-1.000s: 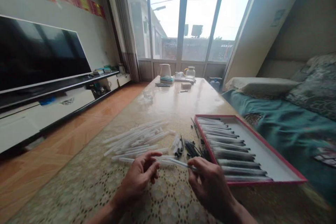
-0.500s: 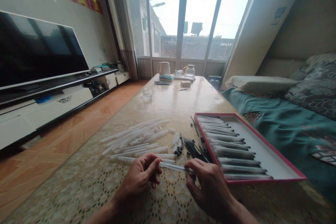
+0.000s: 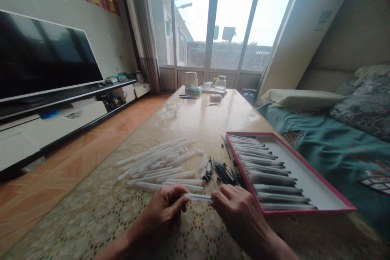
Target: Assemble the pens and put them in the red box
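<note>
My left hand [image 3: 169,207] pinches one end of a whitish pen barrel [image 3: 198,197], which lies level between both hands above the table. The fingers of my right hand [image 3: 236,207] are closed on the barrel's other end, hiding its tip. Just beyond my hands is a loose pile of translucent white pen tubes [image 3: 158,162]. Small black plugs [image 3: 207,177] and clear caps [image 3: 204,162] lie right of that pile. Dark, thin refills [image 3: 224,172] are bunched beside a pink-rimmed box [image 3: 313,162], where rows of pens [image 3: 274,178] with dark ends are laid out.
The long table [image 3: 195,126] has a patterned cover. Farther back on it stand a drinking glass [image 3: 170,109], a small box [image 3: 215,97], a glass jug [image 3: 219,82] and a pale kettle [image 3: 190,79]. A sofa [image 3: 304,130] runs along the right, a television cabinet [image 3: 61,126] along the left.
My right hand has moved slightly left, closer to my left hand, and its fingers have turned palm-down. Less of the barrel shows between the hands. The pile and box look unchanged.
</note>
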### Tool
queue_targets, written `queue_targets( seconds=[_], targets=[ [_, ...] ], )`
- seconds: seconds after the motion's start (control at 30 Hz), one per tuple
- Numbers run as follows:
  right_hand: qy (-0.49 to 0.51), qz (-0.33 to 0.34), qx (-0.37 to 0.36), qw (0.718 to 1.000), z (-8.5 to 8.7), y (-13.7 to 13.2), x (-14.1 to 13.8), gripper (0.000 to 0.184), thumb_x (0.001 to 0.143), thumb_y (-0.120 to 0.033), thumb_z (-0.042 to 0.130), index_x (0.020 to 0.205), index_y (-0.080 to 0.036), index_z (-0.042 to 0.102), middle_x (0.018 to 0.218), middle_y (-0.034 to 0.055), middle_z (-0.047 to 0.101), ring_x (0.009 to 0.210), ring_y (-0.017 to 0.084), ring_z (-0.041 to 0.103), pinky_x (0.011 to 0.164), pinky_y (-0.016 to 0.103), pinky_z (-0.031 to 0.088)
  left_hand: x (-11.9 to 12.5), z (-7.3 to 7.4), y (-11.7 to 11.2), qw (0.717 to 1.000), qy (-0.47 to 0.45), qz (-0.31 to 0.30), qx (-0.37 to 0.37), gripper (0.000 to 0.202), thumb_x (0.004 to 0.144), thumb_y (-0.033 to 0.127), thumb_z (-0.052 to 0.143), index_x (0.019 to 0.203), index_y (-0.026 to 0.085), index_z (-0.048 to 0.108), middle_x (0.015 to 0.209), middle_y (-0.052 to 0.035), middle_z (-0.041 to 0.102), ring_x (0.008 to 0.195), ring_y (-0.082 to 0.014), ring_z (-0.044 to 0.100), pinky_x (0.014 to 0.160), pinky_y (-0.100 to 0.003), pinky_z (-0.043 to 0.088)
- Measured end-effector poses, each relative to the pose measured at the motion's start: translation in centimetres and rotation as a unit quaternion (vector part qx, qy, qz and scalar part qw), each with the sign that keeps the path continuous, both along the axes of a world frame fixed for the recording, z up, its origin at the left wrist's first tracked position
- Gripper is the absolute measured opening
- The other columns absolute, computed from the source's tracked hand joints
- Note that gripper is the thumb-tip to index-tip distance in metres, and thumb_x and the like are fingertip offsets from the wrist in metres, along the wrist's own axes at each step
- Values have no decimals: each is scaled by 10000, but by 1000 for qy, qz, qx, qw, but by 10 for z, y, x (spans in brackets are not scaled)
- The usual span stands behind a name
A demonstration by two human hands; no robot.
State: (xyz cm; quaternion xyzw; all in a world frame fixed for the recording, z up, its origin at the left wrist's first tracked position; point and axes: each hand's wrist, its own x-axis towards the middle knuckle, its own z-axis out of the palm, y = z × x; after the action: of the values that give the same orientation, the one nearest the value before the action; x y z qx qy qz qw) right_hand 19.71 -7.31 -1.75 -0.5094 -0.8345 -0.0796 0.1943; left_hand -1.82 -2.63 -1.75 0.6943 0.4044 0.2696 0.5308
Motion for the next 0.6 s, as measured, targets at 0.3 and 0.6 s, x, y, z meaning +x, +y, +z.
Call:
queue_targets(
  seconds=[0.3, 0.6],
  targets=[
    [-14, 29, -15, 999, 3, -3, 0, 94, 853, -217, 558, 772, -227, 512, 670, -47, 567, 573, 128, 506, 513, 278, 174, -4, -8, 0, 981, 68, -72, 168, 278, 878, 352, 393, 726, 175, 544, 534, 19, 528, 479, -101, 462, 485, -196, 359],
    [119, 10, -227, 967, 12, -6, 4, 256, 908, -277, 454, 704, -212, 594, 611, -43, 612, 561, 95, 550, 507, 198, 280, 1, -10, -11, 971, 67, -56, 222, 243, 871, 275, 412, 740, 194, 600, 568, -2, 553, 486, -111, 473, 483, -208, 361]
  ],
)
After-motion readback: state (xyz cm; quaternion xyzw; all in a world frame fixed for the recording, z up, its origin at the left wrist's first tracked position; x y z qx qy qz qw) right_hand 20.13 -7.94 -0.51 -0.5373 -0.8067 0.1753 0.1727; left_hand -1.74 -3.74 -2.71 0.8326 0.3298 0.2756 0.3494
